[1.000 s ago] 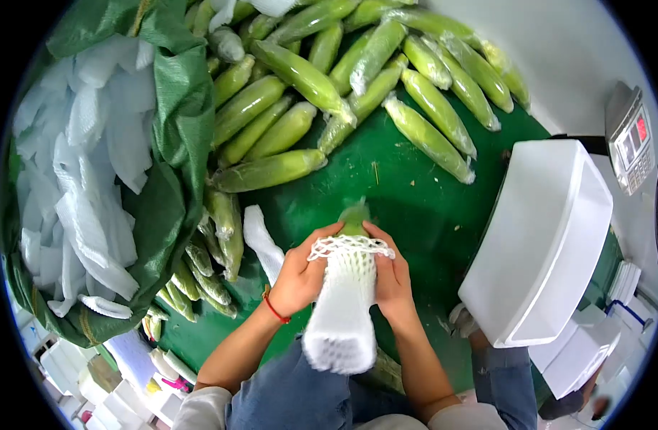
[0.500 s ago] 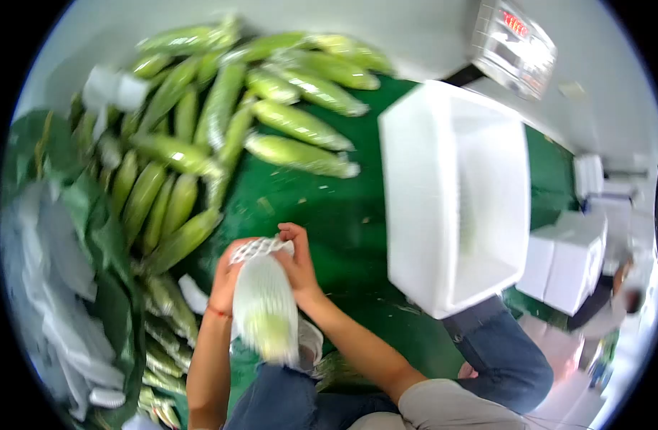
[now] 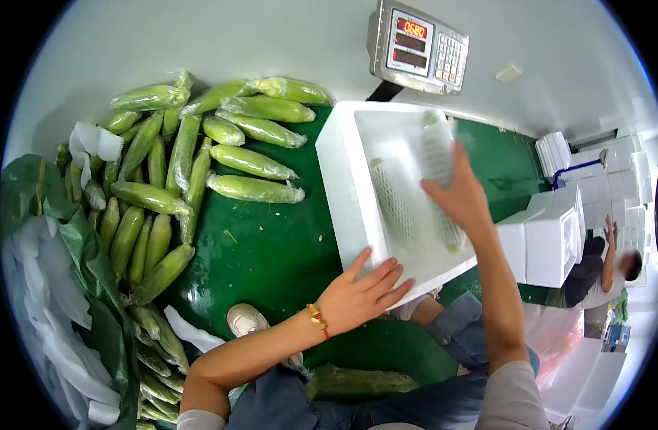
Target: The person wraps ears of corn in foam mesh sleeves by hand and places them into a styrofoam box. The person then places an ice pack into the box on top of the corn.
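My right hand, slightly blurred, is over the white foam box with its thumb and fingers apart and nothing gripped. Beneath it, along the box's far right wall, lies a corn ear in a white foam net, partly covered by the hand. Another net-sleeved corn ear rests beside it on the box floor. My left hand, wearing a red and gold bracelet, spreads its fingers at the box's near edge, fingertips against the rim or wall. The box stands tilted.
Film-wrapped corn ears are heaped on the green floor at left, beside a green sack. A digital scale display reads 0.680 behind the box. White foam boxes stand at right, near another person.
The net-sleeved corn has left my hands, and two such ears now show inside the box. Both hands have moved right to the box. The view has shifted.
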The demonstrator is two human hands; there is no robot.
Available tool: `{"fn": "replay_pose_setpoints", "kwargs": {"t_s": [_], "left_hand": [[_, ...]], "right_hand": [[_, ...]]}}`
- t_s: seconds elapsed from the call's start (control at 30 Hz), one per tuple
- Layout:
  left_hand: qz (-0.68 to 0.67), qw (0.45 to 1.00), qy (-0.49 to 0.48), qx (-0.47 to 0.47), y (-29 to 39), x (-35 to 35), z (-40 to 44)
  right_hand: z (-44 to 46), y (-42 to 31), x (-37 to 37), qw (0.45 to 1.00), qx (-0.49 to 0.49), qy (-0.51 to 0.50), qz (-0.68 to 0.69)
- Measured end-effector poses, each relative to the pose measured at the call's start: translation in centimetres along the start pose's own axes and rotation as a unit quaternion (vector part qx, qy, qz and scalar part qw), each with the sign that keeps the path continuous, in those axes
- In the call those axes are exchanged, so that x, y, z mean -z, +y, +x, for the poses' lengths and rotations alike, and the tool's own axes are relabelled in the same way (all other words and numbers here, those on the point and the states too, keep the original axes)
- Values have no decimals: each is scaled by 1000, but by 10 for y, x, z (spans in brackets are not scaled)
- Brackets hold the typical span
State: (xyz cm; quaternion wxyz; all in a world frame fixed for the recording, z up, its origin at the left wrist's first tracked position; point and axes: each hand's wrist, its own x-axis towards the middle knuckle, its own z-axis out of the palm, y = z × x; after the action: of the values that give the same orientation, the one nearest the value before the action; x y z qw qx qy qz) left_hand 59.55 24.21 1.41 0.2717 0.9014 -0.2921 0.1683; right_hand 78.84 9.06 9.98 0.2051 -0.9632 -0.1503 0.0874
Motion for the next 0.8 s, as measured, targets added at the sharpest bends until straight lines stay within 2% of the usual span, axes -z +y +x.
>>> {"fn": "replay_pose_setpoints", "kwargs": {"t_s": [0.03,0.07,0.13,0.2,0.27,0.33,0.4,0.43,0.5,0.53,0.57,0.6,0.63,0.67,0.7,0.73,0.77,0.8], "left_hand": [[36,999,-10,-5,-4,-7,4],[41,999,12,-3,-3,-13,5],[57,997,49,10,-2,-23,0],[32,996,77,29,-1,-31,-3],[31,996,76,17,-4,-36,-4],[1,997,76,8,-5,-42,-6],[-27,993,113,-3,-9,-53,-6],[-41,990,131,-10,-11,-59,-5],[-95,982,160,43,-32,-32,-23],[-116,972,172,114,-44,-9,-42],[-142,956,184,182,-50,14,-61],[-54,941,146,300,-61,45,-89],[55,897,121,421,-73,50,-134],[211,821,152,509,-75,52,-188],[304,759,146,556,-70,43,-243],[303,704,75,638,-59,53,-280],[318,671,57,667,-48,45,-317],[205,618,10,759,-37,43,-329]], "right_hand": [[12,13,-14,986,18,-21,-163],[25,28,-32,946,37,-41,-320],[33,78,-79,933,70,21,-353],[33,89,-97,927,56,20,-369],[30,64,-91,954,-75,-138,-255],[26,136,-128,989,-1,-24,-147],[43,150,-135,986,-83,-42,-142],[41,166,-138,989,-31,-23,-141],[47,210,-140,985,55,27,-164],[56,220,-145,976,84,55,-192],[52,191,-134,949,106,38,-295],[34,131,-108,945,145,51,-289],[15,71,-82,939,184,63,-284],[-1,11,-67,952,235,102,-168],[-16,-27,-61,965,231,98,-71],[-33,-56,-56,969,223,102,17],[-57,-54,-65,969,194,40,148],[-77,-93,-89,912,265,-37,310]]}}
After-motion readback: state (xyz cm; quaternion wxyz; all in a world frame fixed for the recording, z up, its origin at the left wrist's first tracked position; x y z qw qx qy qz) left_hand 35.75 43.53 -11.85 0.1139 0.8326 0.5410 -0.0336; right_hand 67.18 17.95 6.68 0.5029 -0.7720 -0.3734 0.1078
